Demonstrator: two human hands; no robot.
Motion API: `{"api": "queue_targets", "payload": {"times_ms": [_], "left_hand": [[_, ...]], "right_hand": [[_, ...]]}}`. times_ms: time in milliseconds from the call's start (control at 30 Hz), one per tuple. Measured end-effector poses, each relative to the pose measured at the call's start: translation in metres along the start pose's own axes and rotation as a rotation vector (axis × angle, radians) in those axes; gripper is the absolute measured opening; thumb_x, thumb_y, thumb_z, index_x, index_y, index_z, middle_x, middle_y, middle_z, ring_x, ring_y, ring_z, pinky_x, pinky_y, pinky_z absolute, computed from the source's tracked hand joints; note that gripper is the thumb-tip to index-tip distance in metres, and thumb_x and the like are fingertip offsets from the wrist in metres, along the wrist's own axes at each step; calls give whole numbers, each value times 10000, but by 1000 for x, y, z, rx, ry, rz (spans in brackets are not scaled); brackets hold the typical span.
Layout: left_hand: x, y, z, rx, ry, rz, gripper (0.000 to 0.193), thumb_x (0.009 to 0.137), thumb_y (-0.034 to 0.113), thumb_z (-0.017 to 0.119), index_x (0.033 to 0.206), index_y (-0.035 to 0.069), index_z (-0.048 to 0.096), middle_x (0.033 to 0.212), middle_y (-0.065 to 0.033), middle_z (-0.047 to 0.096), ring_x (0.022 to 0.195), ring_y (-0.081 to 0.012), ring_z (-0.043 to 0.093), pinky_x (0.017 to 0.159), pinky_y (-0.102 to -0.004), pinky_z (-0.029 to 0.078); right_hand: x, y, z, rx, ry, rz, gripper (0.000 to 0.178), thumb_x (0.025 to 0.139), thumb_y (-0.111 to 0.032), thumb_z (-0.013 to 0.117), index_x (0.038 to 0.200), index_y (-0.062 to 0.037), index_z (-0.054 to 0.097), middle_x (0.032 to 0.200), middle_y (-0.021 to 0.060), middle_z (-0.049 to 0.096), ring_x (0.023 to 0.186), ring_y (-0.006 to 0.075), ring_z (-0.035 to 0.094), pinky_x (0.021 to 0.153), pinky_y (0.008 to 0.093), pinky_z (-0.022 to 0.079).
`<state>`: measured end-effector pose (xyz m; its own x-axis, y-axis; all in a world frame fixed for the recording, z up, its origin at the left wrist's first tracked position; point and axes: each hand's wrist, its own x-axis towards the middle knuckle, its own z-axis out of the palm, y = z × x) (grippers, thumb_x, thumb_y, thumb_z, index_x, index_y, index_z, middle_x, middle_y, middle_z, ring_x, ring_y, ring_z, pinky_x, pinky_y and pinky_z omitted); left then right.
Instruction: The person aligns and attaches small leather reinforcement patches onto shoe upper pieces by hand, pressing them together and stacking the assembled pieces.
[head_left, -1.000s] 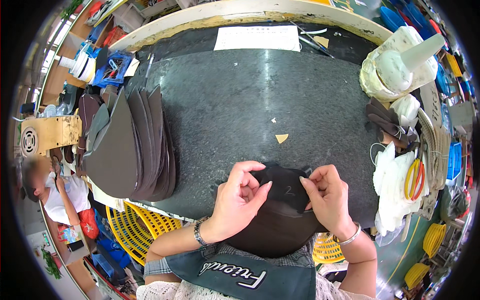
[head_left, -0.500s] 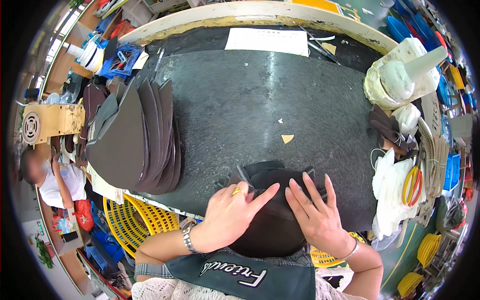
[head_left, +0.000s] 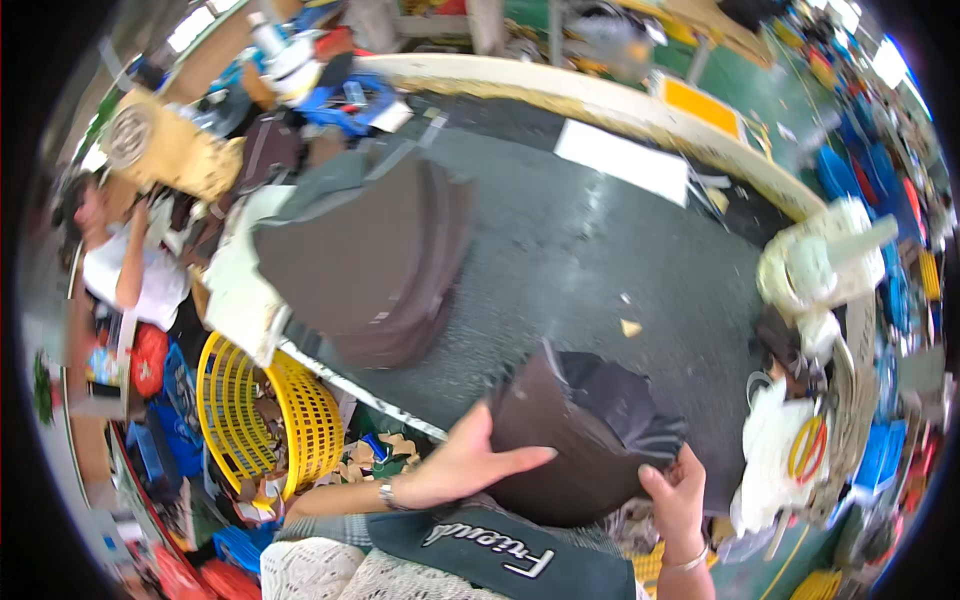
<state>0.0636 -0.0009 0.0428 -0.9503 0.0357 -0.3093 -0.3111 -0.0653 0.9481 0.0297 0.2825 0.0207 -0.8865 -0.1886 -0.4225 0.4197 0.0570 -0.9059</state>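
A dark brown, leather-like curved piece [head_left: 560, 450] with a ridged, pleated edge is lifted and tilted at the near edge of the work surface. At its left side is my left hand [head_left: 455, 465]; the thumb lies across the top while the fingers go along and behind the edge. My right hand [head_left: 680, 500] pinches its right edge, thumb in front. More dark folds [head_left: 605, 390] show behind this piece. Left of centre stands a stack of similar flat brown pieces [head_left: 360, 255], apart from both hands.
A black work surface [head_left: 540, 240] bears a white paper [head_left: 622, 162] and a yellowish scrap [head_left: 630, 328]. At right are a white pot [head_left: 800, 265] and orange-handled scissors [head_left: 805, 450] on white cloth. A yellow basket [head_left: 315, 430] stands at lower left; a person [head_left: 125, 265] sits beyond.
My hands have moved apart, from lying on top of the dark piece to gripping its two sides. The piece is now raised and tilted. The whole view has turned leftward.
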Motion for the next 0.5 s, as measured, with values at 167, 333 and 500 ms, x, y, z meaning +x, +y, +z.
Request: {"api": "queue_targets", "payload": {"times_ms": [167,333,500], "left_hand": [[-20,25,3,105,324,352,648,834,139,786,1327,-45,407,1233,-137,576,1171,-182,539,1007,-326,424],[-49,99,-85,113,728,824,817,814,91,781,1410,-16,232,1362,-178,438,1242,-241,485,1048,-384,401],[26,44,-181,595,1185,303,945,830,405,725,1443,-109,221,1457,-308,333,1373,-407,333,1157,-427,268]], "right_hand": [[17,-38,49,53,56,-384,838,741,-39,800,1423,65,326,1294,137,498,1176,212,494,1038,337,372],[65,-142,159,-184,-100,-691,858,763,-129,808,1427,107,320,1248,136,536,1148,206,509,1021,322,384],[189,-131,261,-635,-281,-764,850,829,-356,765,1419,102,360,1393,230,462,1237,304,506,1030,376,419]]}}
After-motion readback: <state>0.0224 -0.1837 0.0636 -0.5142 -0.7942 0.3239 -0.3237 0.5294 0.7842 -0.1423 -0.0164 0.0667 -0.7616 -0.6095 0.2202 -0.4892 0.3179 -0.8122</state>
